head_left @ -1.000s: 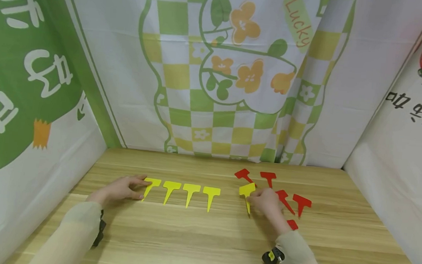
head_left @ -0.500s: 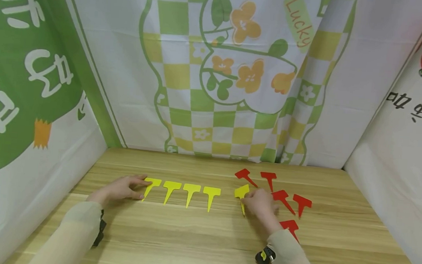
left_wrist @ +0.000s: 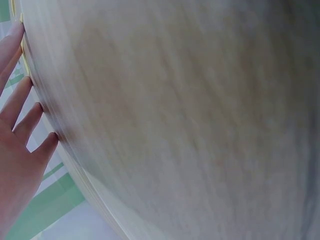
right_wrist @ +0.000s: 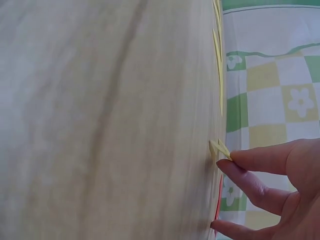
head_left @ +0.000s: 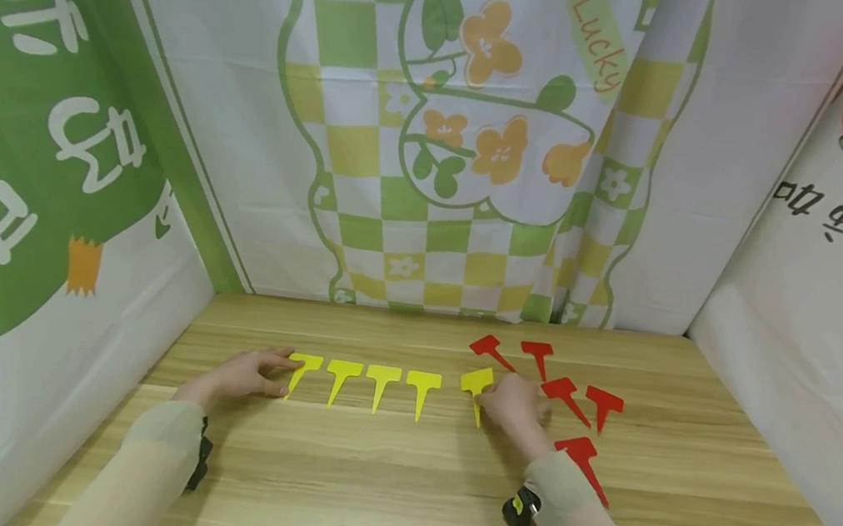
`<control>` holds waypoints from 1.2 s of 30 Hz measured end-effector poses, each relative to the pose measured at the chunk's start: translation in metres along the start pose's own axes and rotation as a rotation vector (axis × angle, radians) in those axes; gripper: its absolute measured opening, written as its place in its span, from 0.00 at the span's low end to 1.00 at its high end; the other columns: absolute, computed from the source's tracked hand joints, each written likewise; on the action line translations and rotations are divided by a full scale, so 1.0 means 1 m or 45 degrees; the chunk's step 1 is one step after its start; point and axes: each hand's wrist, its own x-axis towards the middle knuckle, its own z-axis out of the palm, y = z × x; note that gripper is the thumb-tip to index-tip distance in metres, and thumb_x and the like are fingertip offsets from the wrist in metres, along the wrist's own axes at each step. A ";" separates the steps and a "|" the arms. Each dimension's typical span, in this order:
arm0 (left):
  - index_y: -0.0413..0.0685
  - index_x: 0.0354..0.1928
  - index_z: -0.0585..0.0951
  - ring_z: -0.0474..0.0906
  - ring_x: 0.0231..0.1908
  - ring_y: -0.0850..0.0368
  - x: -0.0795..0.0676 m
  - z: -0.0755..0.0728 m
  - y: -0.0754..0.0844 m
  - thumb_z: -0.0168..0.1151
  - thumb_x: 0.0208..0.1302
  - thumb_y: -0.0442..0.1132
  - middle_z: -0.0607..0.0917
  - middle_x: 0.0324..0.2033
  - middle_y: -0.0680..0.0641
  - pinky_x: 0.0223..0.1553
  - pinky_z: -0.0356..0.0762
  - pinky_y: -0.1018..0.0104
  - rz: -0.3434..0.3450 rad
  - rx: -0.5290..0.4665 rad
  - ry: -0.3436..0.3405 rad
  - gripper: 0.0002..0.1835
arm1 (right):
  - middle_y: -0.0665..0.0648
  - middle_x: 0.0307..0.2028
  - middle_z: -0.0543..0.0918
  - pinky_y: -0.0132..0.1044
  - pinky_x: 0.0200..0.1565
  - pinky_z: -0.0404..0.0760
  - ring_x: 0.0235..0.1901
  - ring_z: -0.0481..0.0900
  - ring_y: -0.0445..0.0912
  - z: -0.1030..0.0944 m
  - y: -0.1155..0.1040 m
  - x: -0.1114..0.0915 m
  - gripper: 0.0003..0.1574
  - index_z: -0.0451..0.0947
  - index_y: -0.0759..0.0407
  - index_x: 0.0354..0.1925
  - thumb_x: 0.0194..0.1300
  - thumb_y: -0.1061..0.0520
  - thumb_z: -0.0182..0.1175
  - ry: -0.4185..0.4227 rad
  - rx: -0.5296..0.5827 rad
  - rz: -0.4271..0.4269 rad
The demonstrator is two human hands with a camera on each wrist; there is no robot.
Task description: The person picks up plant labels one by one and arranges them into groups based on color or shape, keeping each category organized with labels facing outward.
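In the head view, several yellow T-shaped plant labels (head_left: pixel 384 376) lie in a row on the wooden table, stems toward the person. My left hand (head_left: pixel 250 372) rests at the left end, fingertips on the leftmost yellow plant label (head_left: pixel 306 362). Its fingers (left_wrist: pixel 22 95) look spread and mostly straight in the left wrist view. To the right of the row, my right hand (head_left: pixel 517 407) pinches another yellow plant label (head_left: pixel 476 381) by the side, between thumb and index finger. The right wrist view shows that pinched label (right_wrist: pixel 220 147) tilted close over the table, partly hidden by the fingertips.
Several red T-shaped plant labels (head_left: pixel 605 402) are scattered at odd angles around my right hand. One red label (head_left: pixel 583 453) lies nearer the person, beside the right forearm. A patterned cloth (head_left: pixel 438 239) hangs at the back edge of the wooden table (head_left: pixel 371 492).
My right hand has moved left with the pinched yellow plant label, closer to the row, and the label stands straighter. More of the near red label shows. The left hand has not moved.
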 end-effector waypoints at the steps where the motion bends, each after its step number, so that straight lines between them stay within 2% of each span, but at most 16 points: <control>1: 0.43 0.63 0.73 0.43 0.70 0.29 0.000 0.000 0.000 0.66 0.59 0.46 0.56 0.71 0.33 0.63 0.43 0.28 0.000 0.000 -0.001 0.30 | 0.49 0.15 0.68 0.66 0.47 0.63 0.34 0.72 0.52 0.000 -0.001 0.000 0.27 0.68 0.51 0.07 0.54 0.45 0.66 0.001 -0.004 -0.001; 7: 0.43 0.63 0.73 0.44 0.70 0.29 0.000 0.000 0.002 0.65 0.60 0.46 0.56 0.71 0.34 0.63 0.43 0.28 -0.013 0.006 0.001 0.30 | 0.49 0.13 0.66 0.69 0.50 0.62 0.29 0.70 0.49 0.002 -0.005 0.002 0.26 0.66 0.51 0.08 0.53 0.46 0.66 -0.004 -0.013 -0.013; 17: 0.46 0.63 0.73 0.44 0.70 0.30 0.001 0.000 -0.001 0.65 0.59 0.48 0.56 0.71 0.36 0.64 0.43 0.28 -0.029 0.012 0.000 0.30 | 0.51 0.17 0.69 0.66 0.50 0.64 0.30 0.71 0.49 0.005 -0.008 0.004 0.25 0.68 0.51 0.10 0.51 0.44 0.68 0.003 -0.057 0.000; 23: 0.47 0.63 0.73 0.45 0.70 0.30 0.002 0.000 -0.003 0.65 0.59 0.48 0.56 0.71 0.36 0.63 0.44 0.28 -0.027 0.014 -0.001 0.30 | 0.53 0.21 0.73 0.68 0.50 0.63 0.34 0.72 0.51 0.006 -0.012 0.005 0.23 0.71 0.53 0.12 0.50 0.43 0.68 -0.009 -0.058 0.020; 28: 0.48 0.63 0.73 0.46 0.70 0.30 0.003 0.000 -0.003 0.65 0.59 0.49 0.57 0.71 0.37 0.64 0.45 0.29 -0.037 0.021 0.005 0.30 | 0.53 0.24 0.75 0.66 0.48 0.66 0.36 0.74 0.51 0.007 -0.016 0.006 0.22 0.72 0.53 0.14 0.49 0.42 0.68 -0.022 -0.098 0.027; 36: 0.47 0.63 0.73 0.45 0.70 0.30 0.001 0.000 -0.001 0.65 0.59 0.48 0.56 0.71 0.36 0.64 0.44 0.29 -0.045 0.022 0.005 0.30 | 0.53 0.27 0.76 0.67 0.49 0.65 0.40 0.76 0.54 0.008 -0.019 0.005 0.23 0.72 0.53 0.15 0.48 0.41 0.69 0.001 -0.117 0.001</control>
